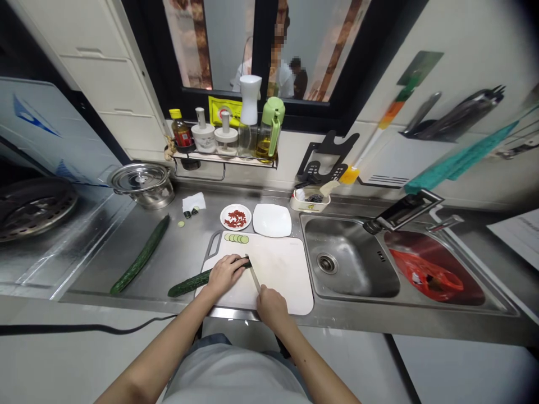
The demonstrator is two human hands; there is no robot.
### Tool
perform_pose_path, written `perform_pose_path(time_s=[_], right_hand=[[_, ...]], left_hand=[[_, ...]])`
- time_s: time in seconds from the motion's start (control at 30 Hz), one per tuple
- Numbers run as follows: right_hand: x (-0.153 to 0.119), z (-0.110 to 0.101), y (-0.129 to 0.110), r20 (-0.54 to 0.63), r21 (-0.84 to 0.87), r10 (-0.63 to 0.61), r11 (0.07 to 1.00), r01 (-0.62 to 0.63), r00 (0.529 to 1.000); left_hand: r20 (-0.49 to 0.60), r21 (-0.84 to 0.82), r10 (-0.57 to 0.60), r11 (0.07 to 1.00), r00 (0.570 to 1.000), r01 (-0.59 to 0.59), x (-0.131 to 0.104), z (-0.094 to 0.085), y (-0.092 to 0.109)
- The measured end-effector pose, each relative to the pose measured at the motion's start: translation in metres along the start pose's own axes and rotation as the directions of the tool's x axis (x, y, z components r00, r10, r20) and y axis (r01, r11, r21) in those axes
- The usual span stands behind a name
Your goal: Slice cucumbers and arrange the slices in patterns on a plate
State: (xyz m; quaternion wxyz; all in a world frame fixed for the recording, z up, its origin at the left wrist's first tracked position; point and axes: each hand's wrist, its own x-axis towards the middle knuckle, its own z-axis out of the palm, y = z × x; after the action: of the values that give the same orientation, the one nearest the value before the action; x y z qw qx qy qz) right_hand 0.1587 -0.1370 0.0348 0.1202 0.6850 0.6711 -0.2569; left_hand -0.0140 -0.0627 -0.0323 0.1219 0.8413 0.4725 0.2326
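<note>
"What was the biggest thing there?"

"The steel counter (96,269), with a double sink (357,280) set into its right side. A red bag (429,280) lay in the right basin."

"And in front of the person?"

"A white chopping board (282,275), flat, just left of the sink. A lidded pot (154,193) stood at the back left."

"Where were the cucumbers?"

"The loose cucumber (141,255) slanted across the counter, well apart from the board. The held cucumber (189,283) crossed the board's left edge, its left end reaching out over the counter."

"Any plates?"

"Two, behind the board: a square plate (272,219) and, left of it, a round plate (223,217) bearing chopped red pieces (236,219)."

"What about the hands?"

"The left hand (227,272) gripped the held cucumber near its right end — fingers folded over it. The right hand (272,306) was closed round the handle of a knife (254,276); whether the blade touched the cucumber, I couldn't tell."

"And the smallest?"

"Thin slices (236,238) — pale green, overlapping in a row near the board's far left corner."
</note>
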Motion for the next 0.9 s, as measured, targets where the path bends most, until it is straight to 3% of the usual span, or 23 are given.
perform_pose_path(time_s=[0.23, 0.57, 0.9], right_hand=[[0.007, -0.003, -0.006, -0.001, 0.014, 0.017, 1.000, -0.017, 1.000], [0.030, -0.023, -0.022, -0.031, 0.038, 0.008, 0.999, -0.007, 0.999], [0.016, -0.013, -0.012, -0.021, 0.020, 0.012, 1.000, -0.011, 1.000]], left_hand=[[0.011, -0.010, -0.002, 1.000, 1.000, 0.002, 0.001, -0.002, 0.001], [0.013, -0.013, -0.016, 1.000, 1.000, 0.016, 0.001, -0.004, 0.003], [0.002, 0.004, -0.008, 1.000, 1.000, 0.008, 0.000, 0.000, 0.001]])
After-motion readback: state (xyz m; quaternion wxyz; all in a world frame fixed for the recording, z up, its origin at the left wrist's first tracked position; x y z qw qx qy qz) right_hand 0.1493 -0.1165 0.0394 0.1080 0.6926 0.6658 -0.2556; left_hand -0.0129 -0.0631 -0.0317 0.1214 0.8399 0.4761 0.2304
